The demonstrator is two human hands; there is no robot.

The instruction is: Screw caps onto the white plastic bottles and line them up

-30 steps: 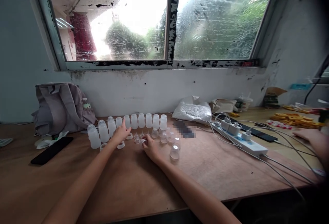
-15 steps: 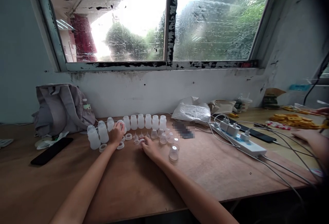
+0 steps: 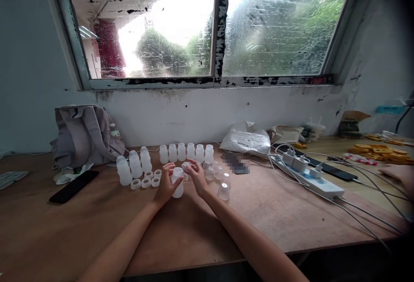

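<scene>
My left hand [image 3: 166, 183] is wrapped round a small white plastic bottle [image 3: 177, 183], held upright just above the wooden table [image 3: 200, 234]. My right hand [image 3: 196, 175] pinches a small clear part [image 3: 186, 166] right above the bottle's mouth. Behind the hands a row of several white bottles [image 3: 186, 151] stands near the wall, with three more bottles [image 3: 134, 166] to the left. Three white rings [image 3: 146, 181] lie left of my left hand. Several clear caps [image 3: 220, 180] lie to the right of my right hand.
A grey bag [image 3: 84, 135] leans on the wall at the left, a black phone [image 3: 74, 186] in front of it. A white plastic bag [image 3: 246, 140], a power strip with chargers and cables [image 3: 307, 175] and yellow parts [image 3: 381, 152] lie right. Another person's hand [image 3: 399, 174] rests at the far right edge.
My left hand took a bottle from the row and drew it toward me. My right hand lifted a small clear part off the table and brought it over the bottle's mouth.
</scene>
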